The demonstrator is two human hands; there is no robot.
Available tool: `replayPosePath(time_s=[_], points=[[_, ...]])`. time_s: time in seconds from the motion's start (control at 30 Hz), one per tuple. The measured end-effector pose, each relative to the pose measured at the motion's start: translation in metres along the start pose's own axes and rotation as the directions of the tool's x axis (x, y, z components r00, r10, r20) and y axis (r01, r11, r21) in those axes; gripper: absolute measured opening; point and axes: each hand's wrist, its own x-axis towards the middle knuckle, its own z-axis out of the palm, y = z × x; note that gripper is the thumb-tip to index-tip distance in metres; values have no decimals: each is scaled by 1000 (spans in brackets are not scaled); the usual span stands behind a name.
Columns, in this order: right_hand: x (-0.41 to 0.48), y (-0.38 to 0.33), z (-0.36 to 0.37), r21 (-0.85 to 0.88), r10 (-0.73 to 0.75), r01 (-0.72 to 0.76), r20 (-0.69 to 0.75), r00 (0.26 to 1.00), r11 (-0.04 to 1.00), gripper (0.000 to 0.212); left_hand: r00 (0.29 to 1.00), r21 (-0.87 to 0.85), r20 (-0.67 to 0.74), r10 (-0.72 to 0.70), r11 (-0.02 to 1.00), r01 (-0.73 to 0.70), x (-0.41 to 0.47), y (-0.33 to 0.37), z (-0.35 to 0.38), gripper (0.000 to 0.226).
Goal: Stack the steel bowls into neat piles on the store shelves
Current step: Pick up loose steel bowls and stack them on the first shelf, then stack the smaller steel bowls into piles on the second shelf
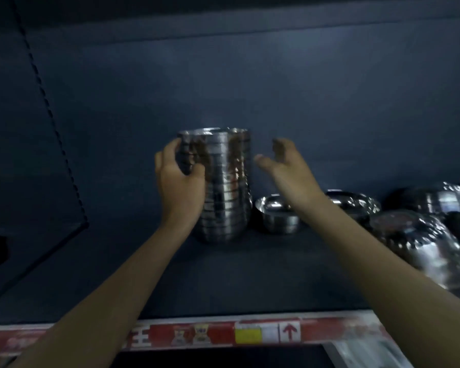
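Shop: dark display shelf [223,274] w/ red price-tag strip [223,334], steel bowls [225,187].

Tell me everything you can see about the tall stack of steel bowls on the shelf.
The tall stack of steel bowls is a column of many nested shiny bowls, their rims showing as horizontal bands. It stands roughly upright on the dark shelf, close to the back panel, slightly narrower at its rounded base. The left hand grips its upper left side, fingers wrapped across the front. The right hand is open beside it, not touching. A single steel bowl sits just to its right. The picture is blurred, so the count is unclear.
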Motion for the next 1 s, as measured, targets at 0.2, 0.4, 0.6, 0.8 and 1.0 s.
replayPosePath(time_s=[0.2,0.4,0.6,0.8,1.0], points=[[-78,22,-79,-113,-20,-5,-216,976,994,44,929,-114,368,-34,990,82,-74,13,62,48],[-124,65,-159,-306,-57,-109,-486,872,946,33,519,89,822,-236,952,291,-132,5,124,68],[-132,105,-209,-283,153,-302,-448,881,910,31,412,170,877,-246,962,213,-164,5,160,77],[-133,111,-222,-127,381,-442,-334,862,888,66,370,95,904,-215,944,316,-174,9,179,75],[-133,110,-220,-142,340,-396,-307,889,907,44,452,3,876,-167,940,342,-180,4,183,73]])
